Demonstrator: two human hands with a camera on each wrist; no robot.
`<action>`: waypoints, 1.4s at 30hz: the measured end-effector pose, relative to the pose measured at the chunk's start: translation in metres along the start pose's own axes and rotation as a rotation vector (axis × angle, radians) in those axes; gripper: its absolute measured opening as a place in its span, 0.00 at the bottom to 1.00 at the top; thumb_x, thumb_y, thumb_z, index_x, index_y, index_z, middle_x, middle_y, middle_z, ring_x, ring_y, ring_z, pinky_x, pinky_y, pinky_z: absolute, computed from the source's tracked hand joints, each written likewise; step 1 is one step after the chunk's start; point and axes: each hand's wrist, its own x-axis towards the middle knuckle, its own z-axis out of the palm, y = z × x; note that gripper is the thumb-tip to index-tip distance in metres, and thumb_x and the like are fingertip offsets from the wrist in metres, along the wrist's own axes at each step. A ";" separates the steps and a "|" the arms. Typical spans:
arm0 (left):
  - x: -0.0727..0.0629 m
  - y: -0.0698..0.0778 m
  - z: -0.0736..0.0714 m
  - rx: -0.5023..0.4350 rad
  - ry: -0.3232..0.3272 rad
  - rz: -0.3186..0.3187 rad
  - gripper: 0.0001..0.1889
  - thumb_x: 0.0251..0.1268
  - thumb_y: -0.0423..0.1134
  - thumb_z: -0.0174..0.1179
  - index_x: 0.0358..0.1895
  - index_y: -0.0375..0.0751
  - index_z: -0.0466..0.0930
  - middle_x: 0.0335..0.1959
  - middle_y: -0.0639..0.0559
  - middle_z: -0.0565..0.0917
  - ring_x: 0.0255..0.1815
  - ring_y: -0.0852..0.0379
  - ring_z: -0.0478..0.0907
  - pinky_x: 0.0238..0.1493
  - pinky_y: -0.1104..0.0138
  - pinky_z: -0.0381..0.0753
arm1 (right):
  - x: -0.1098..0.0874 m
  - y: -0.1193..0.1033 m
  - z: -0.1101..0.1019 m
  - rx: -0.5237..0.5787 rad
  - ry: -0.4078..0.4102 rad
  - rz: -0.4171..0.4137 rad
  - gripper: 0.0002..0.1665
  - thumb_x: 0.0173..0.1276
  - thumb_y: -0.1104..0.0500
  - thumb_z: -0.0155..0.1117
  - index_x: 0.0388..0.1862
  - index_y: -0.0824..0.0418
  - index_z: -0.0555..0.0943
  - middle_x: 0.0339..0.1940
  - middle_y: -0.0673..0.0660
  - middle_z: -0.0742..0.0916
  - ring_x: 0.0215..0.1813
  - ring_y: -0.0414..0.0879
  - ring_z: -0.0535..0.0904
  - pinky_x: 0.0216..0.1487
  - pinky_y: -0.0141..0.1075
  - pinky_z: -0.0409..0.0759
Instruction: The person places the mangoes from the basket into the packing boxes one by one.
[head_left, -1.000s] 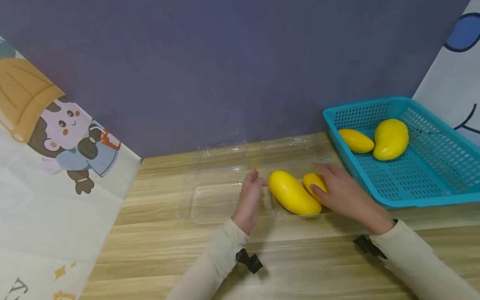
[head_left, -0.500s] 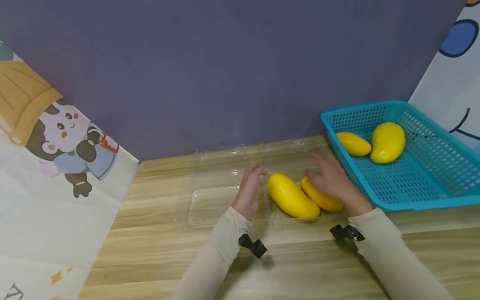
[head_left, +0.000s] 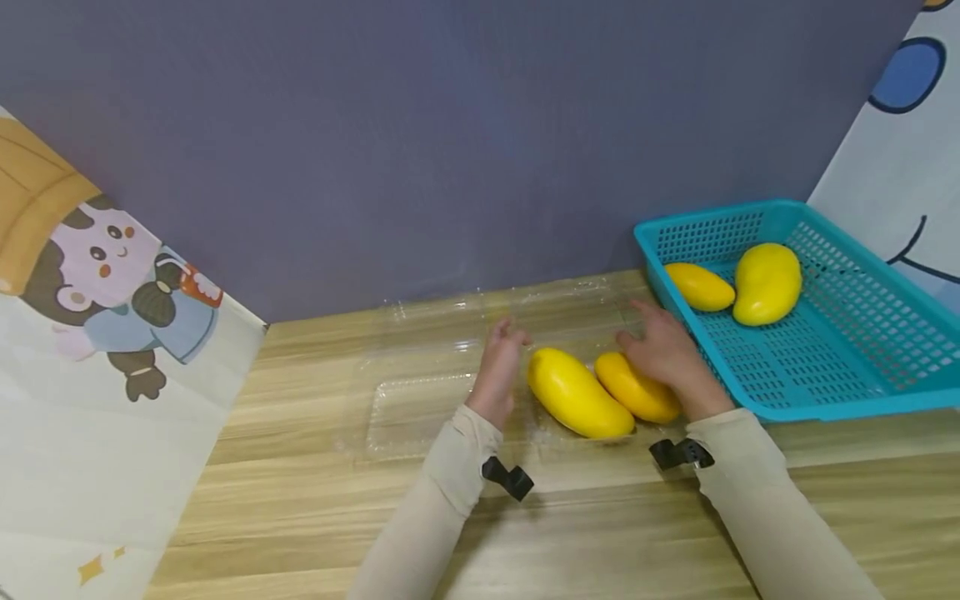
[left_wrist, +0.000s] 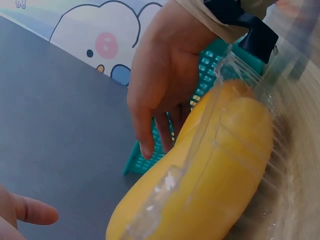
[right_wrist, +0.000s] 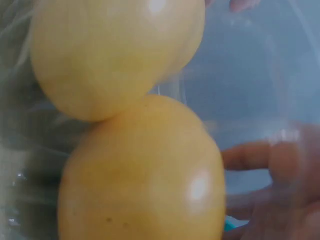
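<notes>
two mangoes point(head_left: 579, 396) | left grip point(head_left: 496, 375) relaxed, nearby | right grip point(head_left: 670, 357) spread, alongside one

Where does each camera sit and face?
Head: on the head, facing forward and down at two mangoes in a clear plastic container beside a turquoise basket; left hand, right hand and sleeves show.
Left wrist: on that wrist, facing across these mangoes toward the right hand; the left hand partly shows.
Right wrist: on that wrist, facing these mangoes close up; the right hand partly shows.
Head and left wrist share the basket.
</notes>
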 end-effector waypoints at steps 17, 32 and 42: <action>0.005 -0.002 0.000 -0.109 0.024 0.025 0.39 0.61 0.36 0.52 0.78 0.44 0.51 0.78 0.44 0.56 0.80 0.42 0.48 0.78 0.37 0.41 | 0.002 -0.003 -0.001 0.188 0.077 0.000 0.43 0.78 0.58 0.48 0.81 0.66 0.39 0.79 0.75 0.56 0.76 0.73 0.57 0.72 0.66 0.61; 0.010 0.004 -0.006 -0.074 0.062 0.107 0.31 0.72 0.35 0.49 0.77 0.46 0.56 0.69 0.44 0.67 0.70 0.46 0.67 0.75 0.49 0.63 | 0.001 -0.003 -0.001 0.312 0.138 -0.031 0.44 0.75 0.60 0.50 0.81 0.64 0.40 0.77 0.76 0.59 0.72 0.72 0.62 0.69 0.67 0.65; 0.014 0.004 -0.010 -0.044 0.083 0.127 0.25 0.70 0.32 0.47 0.70 0.42 0.63 0.63 0.41 0.68 0.62 0.44 0.70 0.69 0.50 0.69 | 0.002 -0.003 0.000 0.316 0.109 -0.020 0.47 0.75 0.58 0.50 0.81 0.63 0.35 0.80 0.73 0.51 0.74 0.73 0.59 0.69 0.68 0.63</action>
